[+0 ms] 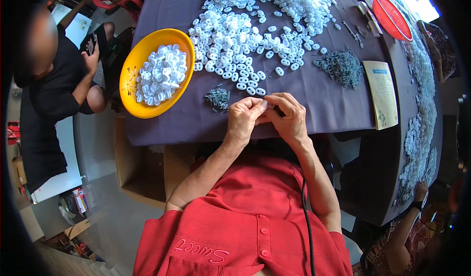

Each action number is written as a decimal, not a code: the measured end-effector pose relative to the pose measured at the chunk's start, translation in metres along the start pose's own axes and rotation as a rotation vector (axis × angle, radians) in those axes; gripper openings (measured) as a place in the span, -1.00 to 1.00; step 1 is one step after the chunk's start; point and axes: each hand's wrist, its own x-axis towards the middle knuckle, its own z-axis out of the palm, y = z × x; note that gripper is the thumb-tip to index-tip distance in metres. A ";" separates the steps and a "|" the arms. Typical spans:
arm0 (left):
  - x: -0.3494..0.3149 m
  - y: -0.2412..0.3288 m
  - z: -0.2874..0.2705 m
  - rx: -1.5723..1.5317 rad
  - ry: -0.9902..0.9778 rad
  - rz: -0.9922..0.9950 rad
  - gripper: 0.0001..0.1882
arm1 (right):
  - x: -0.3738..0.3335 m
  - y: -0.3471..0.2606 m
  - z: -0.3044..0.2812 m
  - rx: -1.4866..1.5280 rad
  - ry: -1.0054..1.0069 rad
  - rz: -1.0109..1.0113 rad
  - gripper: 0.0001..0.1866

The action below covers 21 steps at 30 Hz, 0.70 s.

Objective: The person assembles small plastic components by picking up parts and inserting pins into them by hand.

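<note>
My left hand [244,116] and my right hand [288,115] meet over the table's near edge, with thumbs and fingers pinched together. Whatever small piece they hold is mostly covered by the fingertips. Just beyond them lie white oval plastic pieces [251,84], each with two dark holes, at the tip of a large spread heap [223,38]. Beside my left hand sits a little pile of small grey-green pins [217,98]. A larger pile of similar dark pins [342,67] is to the right of my right hand.
A yellow bowl [128,62] of white pieces stands at the table's left edge. On the right are a booklet [380,94], a slim tool [352,33] and a red basket [392,17]. An open cardboard box [140,170] is below. One person sits left, others right.
</note>
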 end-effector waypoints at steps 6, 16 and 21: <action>-0.002 -0.002 -0.004 0.038 0.033 0.007 -0.85 | 0.006 -0.004 -0.009 0.057 -0.133 0.010 -0.77; -0.006 0.003 -0.002 -0.065 0.029 0.005 -0.86 | 0.037 0.044 -0.072 -0.252 0.091 0.158 -0.89; -0.007 0.004 -0.005 -0.107 0.021 -0.030 -0.86 | 0.061 0.069 -0.071 -0.537 0.119 0.086 -0.92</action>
